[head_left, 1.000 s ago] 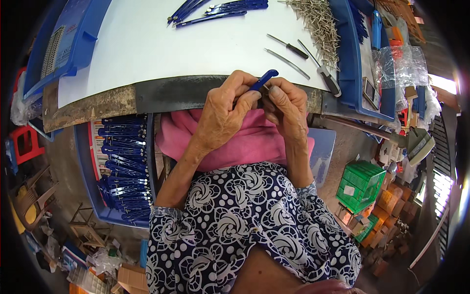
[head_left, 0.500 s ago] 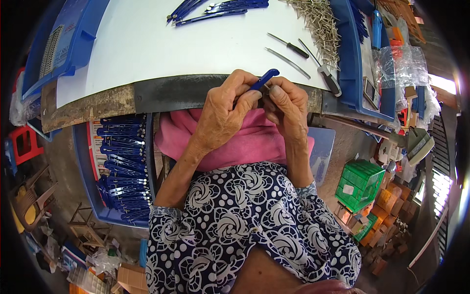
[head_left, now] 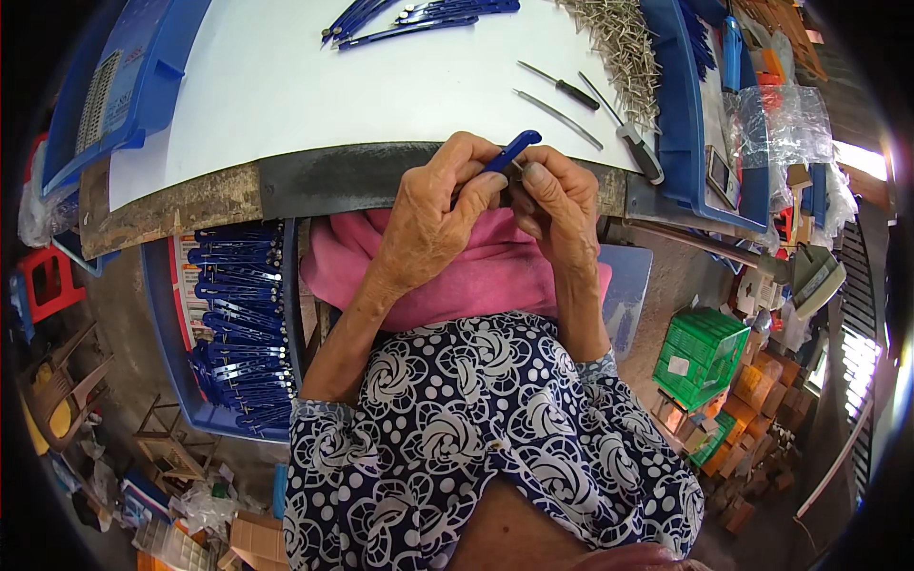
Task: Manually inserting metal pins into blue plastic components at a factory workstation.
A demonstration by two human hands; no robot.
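Note:
My left hand [head_left: 428, 224] is closed round a slim blue plastic handle piece [head_left: 514, 150], its rounded end pointing up and to the right. Close beside it, my right hand [head_left: 560, 205] pinches a small metal pin [head_left: 518, 165] against the blue piece; the fingers hide most of the pin. Both hands are just past the table's front edge, above a pink cloth [head_left: 428, 285] on my lap. Beyond them on the white tabletop lie a black-handled screwdriver [head_left: 576, 93], a thin grey rod [head_left: 562, 119] and a bigger screwdriver with a grey-black handle [head_left: 640, 154].
Several blue finished-looking pieces [head_left: 409, 33] lie at the far side. A heap of metal pins [head_left: 619, 52] is at the far right, beside a blue bin [head_left: 678, 143]. Lower left, a blue crate [head_left: 171, 362] holds many blue pieces. A green crate [head_left: 700, 357] stands right.
Both hands keep almost the same place and grip. The blue piece's rounded end has shifted very slightly upward.

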